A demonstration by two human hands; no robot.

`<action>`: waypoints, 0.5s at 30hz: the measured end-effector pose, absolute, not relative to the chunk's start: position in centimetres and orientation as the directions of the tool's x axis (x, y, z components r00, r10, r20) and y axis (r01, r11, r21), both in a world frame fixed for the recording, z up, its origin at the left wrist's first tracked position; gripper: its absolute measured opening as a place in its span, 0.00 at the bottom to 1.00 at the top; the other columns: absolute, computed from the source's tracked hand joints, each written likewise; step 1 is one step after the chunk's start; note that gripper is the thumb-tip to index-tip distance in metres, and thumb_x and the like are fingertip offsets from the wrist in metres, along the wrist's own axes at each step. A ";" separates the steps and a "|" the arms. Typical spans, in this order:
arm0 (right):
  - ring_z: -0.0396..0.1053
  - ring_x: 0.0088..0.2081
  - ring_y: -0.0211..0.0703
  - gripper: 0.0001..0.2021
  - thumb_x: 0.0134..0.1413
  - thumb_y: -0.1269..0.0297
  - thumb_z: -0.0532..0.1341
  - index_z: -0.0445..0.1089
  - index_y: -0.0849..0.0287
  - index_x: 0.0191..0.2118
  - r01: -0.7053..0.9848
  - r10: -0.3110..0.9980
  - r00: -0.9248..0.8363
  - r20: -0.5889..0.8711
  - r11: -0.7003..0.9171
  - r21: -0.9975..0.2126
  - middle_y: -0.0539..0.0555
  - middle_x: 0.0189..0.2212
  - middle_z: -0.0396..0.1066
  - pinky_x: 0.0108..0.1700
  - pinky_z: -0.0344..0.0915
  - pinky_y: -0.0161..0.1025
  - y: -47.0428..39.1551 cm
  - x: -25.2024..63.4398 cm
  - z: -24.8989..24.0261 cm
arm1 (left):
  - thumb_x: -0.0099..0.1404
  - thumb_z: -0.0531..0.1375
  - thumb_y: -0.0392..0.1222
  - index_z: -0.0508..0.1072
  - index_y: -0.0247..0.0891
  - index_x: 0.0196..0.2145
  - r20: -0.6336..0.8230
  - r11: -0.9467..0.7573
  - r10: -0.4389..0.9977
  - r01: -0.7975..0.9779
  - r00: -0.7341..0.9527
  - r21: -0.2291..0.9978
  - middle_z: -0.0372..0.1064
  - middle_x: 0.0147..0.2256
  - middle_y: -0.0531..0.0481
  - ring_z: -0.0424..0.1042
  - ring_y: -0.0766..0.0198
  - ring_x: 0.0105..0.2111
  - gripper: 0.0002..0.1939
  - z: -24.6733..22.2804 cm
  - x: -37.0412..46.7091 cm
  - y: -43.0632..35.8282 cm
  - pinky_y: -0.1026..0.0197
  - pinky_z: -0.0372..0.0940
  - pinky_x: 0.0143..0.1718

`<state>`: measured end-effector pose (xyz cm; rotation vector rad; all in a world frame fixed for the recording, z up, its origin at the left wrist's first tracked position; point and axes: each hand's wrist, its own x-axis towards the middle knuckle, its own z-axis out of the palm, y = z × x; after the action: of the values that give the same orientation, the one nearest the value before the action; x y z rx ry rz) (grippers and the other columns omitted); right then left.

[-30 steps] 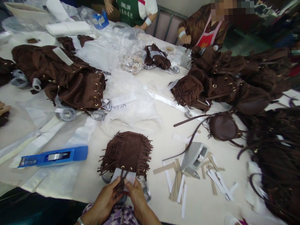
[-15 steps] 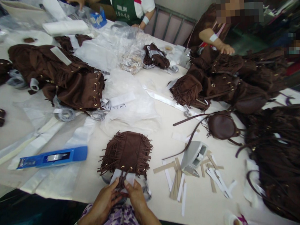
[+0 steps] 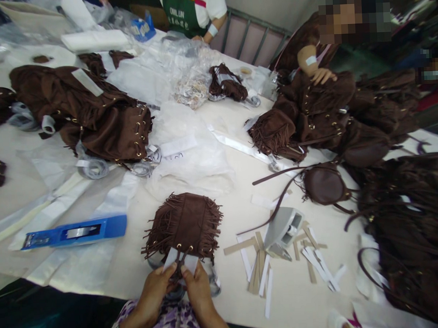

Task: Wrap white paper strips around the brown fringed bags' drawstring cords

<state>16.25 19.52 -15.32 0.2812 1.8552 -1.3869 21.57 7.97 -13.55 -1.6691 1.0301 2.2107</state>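
Note:
A brown fringed drawstring bag [image 3: 187, 218] lies on the table before me, its gold eyelets toward my body. Dark cords [image 3: 179, 262] come out of the eyelets, over a whitish strip [image 3: 190, 263] at the bag's mouth. My left hand [image 3: 155, 287] pinches the cords from the left, thumb on top. From the right, my right hand [image 3: 197, 286] is closed on the cords and the strip's edge, its thumb pressed down. The fingers underneath are partly hidden. Grey plastic-wrapped straps [image 3: 215, 279] show beside the bag.
A blue tape dispenser [image 3: 77, 231] lies left, a grey tape dispenser [image 3: 284, 231] right, among loose card strips [image 3: 257, 264]. Brown bags are piled at left [image 3: 104, 116] and right [image 3: 406, 223]. Across the table, a co-worker's hand [image 3: 322, 75] rests on bags. Clear plastic [image 3: 188, 54] lies at the back.
My hands stay at the bag's mouth and my fingers have shifted slightly on the cords. The right co-worker's hand has moved left over the bags; another's hand at the back has drawn away.

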 end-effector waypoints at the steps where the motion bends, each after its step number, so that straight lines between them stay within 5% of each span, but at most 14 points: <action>1: 0.74 0.44 0.54 0.16 0.52 0.55 0.63 0.73 0.57 0.45 0.532 -0.261 -0.699 -0.666 0.431 -0.728 0.56 0.41 0.78 0.50 0.67 0.47 19.5 16.1 -15.1 | 0.56 0.68 0.47 0.77 0.33 0.37 -0.895 -0.719 -0.274 -0.543 -0.352 0.434 0.80 0.33 0.41 0.78 0.51 0.36 0.15 -13.9 21.6 8.0 0.57 0.73 0.36; 4: 0.74 0.41 0.52 0.13 0.52 0.61 0.62 0.72 0.56 0.44 0.467 -0.258 -0.744 -0.616 0.459 -0.756 0.54 0.38 0.78 0.47 0.68 0.46 19.2 15.7 -14.8 | 0.57 0.68 0.44 0.77 0.36 0.38 -0.900 -0.712 -0.281 -0.556 -0.333 0.428 0.80 0.35 0.42 0.78 0.52 0.38 0.13 -14.7 21.9 8.1 0.58 0.73 0.36; 9: 0.66 0.21 0.40 0.20 0.44 0.52 0.65 0.68 0.58 0.41 0.700 -0.211 -0.623 -0.754 0.280 -0.657 0.51 0.28 0.73 0.19 0.60 0.35 18.6 16.1 -15.8 | 0.56 0.68 0.39 0.76 0.38 0.39 -0.921 -0.766 -0.260 -0.519 -0.290 0.379 0.80 0.36 0.43 0.78 0.53 0.36 0.12 -14.3 21.8 7.9 0.56 0.74 0.36; 15: 0.68 0.21 0.37 0.24 0.47 0.38 0.64 0.67 0.57 0.35 0.807 -0.406 -0.531 -0.744 0.023 -0.590 0.48 0.24 0.70 0.24 0.65 0.34 19.4 16.1 -15.3 | 0.56 0.67 0.40 0.75 0.40 0.34 -0.908 -0.754 -0.299 -0.511 -0.295 0.414 0.78 0.31 0.47 0.78 0.53 0.32 0.07 -13.3 21.0 7.6 0.55 0.74 0.34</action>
<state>16.09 19.36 -15.35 0.4461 1.3770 -1.6699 21.01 7.61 -13.26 -1.7701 1.0314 2.1859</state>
